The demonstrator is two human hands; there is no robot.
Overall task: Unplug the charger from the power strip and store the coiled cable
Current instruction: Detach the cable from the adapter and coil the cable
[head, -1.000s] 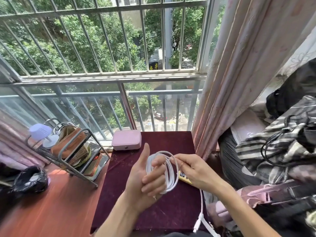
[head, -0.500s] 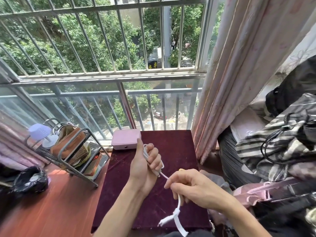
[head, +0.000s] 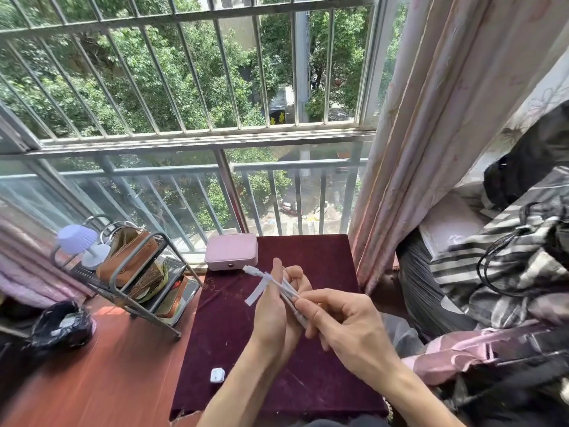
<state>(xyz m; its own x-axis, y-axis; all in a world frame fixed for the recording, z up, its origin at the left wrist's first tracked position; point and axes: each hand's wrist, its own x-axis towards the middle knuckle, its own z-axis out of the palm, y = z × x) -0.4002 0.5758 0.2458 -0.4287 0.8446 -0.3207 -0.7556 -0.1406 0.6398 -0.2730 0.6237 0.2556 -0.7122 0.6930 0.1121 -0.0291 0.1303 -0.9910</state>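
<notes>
My left hand (head: 271,306) grips the white coiled cable (head: 288,292), squeezed into a flat bundle above the maroon table (head: 326,374). A connector end and a loose white strap (head: 255,295) stick out past my left thumb toward the window. My right hand (head: 341,325) pinches the bundle's near end from the right. A small white charger block (head: 217,375) lies on the table near its front left edge, beside my left forearm. No power strip shows.
A pink box (head: 231,251) sits at the table's far left corner. A metal rack (head: 135,282) with a brown bag and small lamp stands left on the red floor, by a black bag (head: 60,328). Curtain (head: 431,149) and piled fabric crowd the right.
The round loops on my left hand were squeezed into a tight flat bundle. My right hand moved from the trailing cable up to the bundle. The charger block now shows on the table.
</notes>
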